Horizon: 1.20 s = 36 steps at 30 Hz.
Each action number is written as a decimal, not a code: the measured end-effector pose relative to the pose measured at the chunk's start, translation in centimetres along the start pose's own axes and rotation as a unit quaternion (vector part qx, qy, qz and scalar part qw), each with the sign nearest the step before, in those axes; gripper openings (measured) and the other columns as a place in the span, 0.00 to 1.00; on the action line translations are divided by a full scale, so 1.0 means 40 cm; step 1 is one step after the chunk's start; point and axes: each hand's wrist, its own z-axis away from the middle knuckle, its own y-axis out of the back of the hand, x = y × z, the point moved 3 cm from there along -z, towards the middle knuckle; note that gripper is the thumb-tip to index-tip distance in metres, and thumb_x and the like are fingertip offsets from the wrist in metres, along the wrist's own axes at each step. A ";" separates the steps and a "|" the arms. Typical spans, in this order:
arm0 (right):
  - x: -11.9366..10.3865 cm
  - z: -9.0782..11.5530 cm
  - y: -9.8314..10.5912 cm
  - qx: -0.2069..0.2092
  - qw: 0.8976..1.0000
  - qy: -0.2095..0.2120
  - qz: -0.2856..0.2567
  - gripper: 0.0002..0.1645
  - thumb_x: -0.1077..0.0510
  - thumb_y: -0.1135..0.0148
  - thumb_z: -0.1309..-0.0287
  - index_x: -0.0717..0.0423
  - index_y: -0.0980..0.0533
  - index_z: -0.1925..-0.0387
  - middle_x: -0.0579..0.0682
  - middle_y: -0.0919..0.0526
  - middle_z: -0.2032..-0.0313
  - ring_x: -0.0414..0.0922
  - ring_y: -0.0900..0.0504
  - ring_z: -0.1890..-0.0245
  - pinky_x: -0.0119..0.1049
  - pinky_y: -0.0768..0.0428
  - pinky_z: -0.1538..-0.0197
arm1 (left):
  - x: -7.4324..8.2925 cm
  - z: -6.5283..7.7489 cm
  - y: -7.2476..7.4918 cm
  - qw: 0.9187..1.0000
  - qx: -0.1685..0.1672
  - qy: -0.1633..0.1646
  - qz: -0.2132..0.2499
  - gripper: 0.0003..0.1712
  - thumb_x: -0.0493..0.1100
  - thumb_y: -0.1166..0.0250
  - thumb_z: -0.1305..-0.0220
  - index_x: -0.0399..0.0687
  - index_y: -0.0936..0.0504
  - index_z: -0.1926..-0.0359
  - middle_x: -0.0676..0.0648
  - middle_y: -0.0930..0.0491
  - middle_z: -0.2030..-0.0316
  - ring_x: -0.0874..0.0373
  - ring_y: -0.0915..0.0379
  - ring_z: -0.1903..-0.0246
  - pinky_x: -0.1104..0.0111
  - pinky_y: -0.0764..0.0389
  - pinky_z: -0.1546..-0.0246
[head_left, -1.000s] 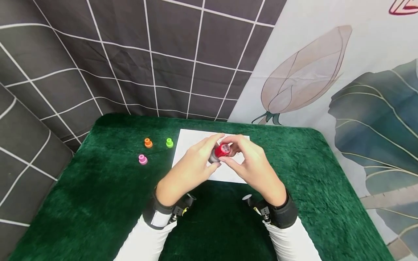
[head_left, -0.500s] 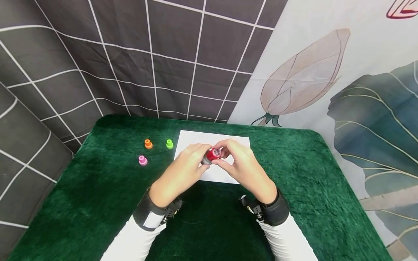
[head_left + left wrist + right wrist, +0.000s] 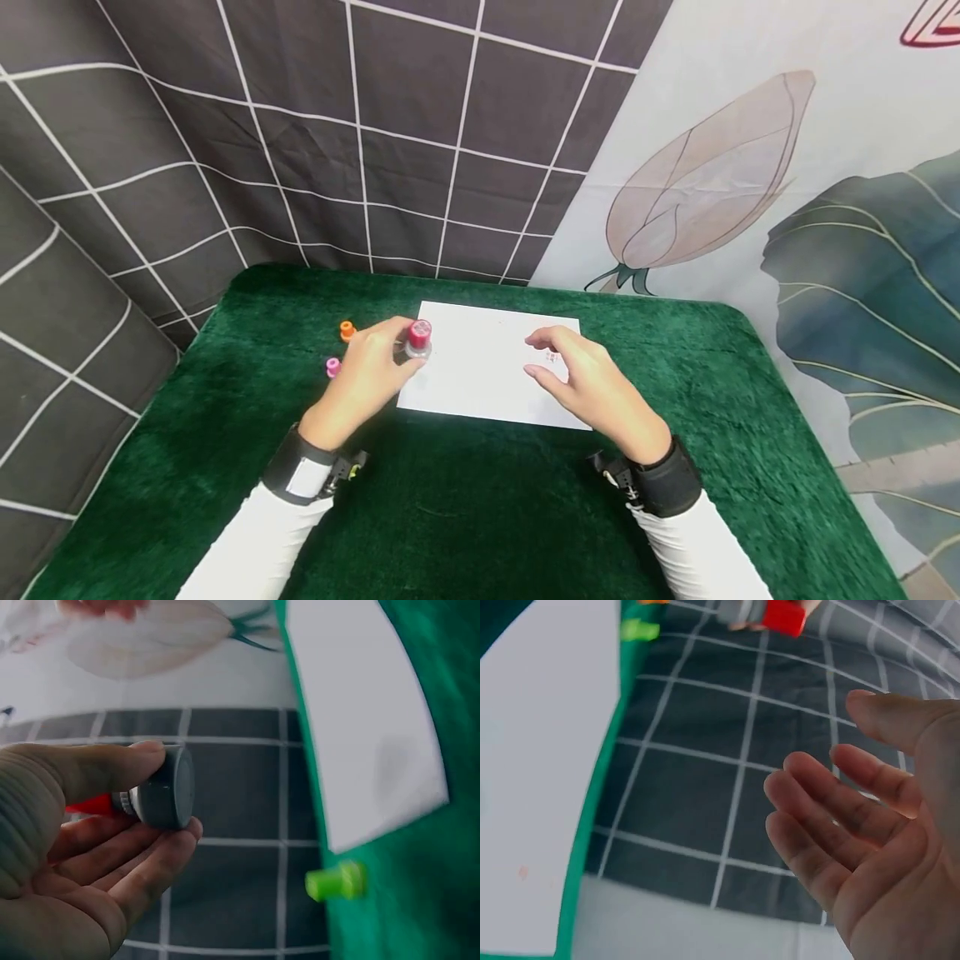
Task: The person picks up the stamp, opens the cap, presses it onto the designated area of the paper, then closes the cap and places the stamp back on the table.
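Note:
My left hand holds a red stamp with a grey cap over the white sheet's left edge. In the left wrist view, the thumb and fingers grip the stamp's grey cap, and its red handle points into the palm. My right hand hovers over the sheet's right part with nothing in it, its fingers loosely bent and apart from the thumb. Beneath it, a small red printed mark shows on the white paper.
Small peg-shaped pieces, orange and pink, stand left of the paper on the green cloth. A green one shows in the left wrist view, hidden behind the left hand from the head. A grey gridded curtain hangs behind.
Both hands were together on the stamp over the paper's middle. The right hand has let go and moved right; the left has carried the stamp to the left.

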 end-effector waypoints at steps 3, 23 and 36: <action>0.029 0.023 0.004 -0.024 1.000 -0.005 0.011 0.18 0.55 0.35 0.40 0.57 0.25 0.51 0.52 0.18 0.53 0.45 0.20 0.55 0.45 0.16 0.57 | -0.045 -0.001 0.002 1.000 0.005 0.020 0.000 0.28 0.38 0.24 0.50 0.38 0.23 0.48 0.36 0.15 0.56 0.45 0.19 0.57 0.50 0.15 0.54; 0.156 0.128 0.024 -0.086 0.993 -0.078 0.026 0.17 0.56 0.36 0.38 0.59 0.26 0.50 0.56 0.17 0.55 0.51 0.18 0.54 0.52 0.16 0.54 | -0.188 -0.006 -0.061 0.990 -0.089 0.108 -0.009 0.26 0.33 0.30 0.45 0.42 0.36 0.51 0.33 0.20 0.59 0.41 0.19 0.60 0.51 0.13 0.63; 0.204 0.185 0.010 -0.088 0.978 -0.148 0.116 0.26 0.55 0.37 0.38 0.67 0.30 0.45 0.69 0.28 0.41 0.64 0.31 0.41 0.63 0.27 0.42 | -0.167 0.012 -0.050 0.992 -0.087 0.069 -0.064 0.41 0.40 0.32 0.41 0.35 0.42 0.33 0.29 0.31 0.38 0.35 0.34 0.39 0.41 0.28 0.40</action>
